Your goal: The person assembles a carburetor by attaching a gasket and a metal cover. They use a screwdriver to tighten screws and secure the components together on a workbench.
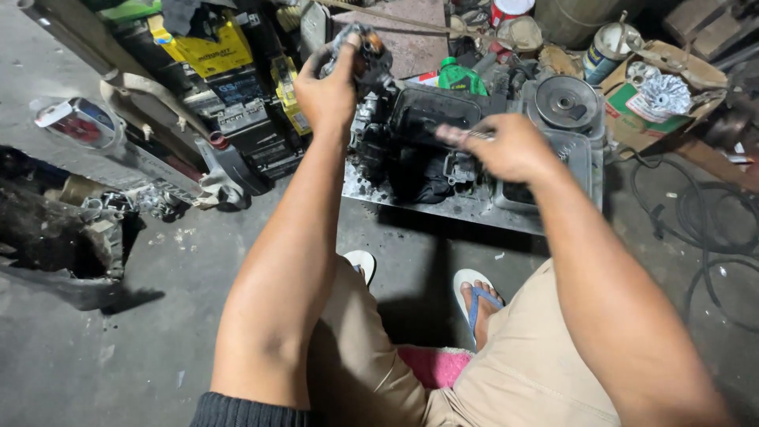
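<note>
Concrete floor (237, 261); blurred tool (474, 134) in right hand (514, 146)

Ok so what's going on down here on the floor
A person sits low over a greasy engine part that rests on a metal tray on the concrete floor. The left hand grips a small dark part raised above it. The right hand holds a thin tool, blurred. Old batteries, cans and a box of parts lie around.
</note>
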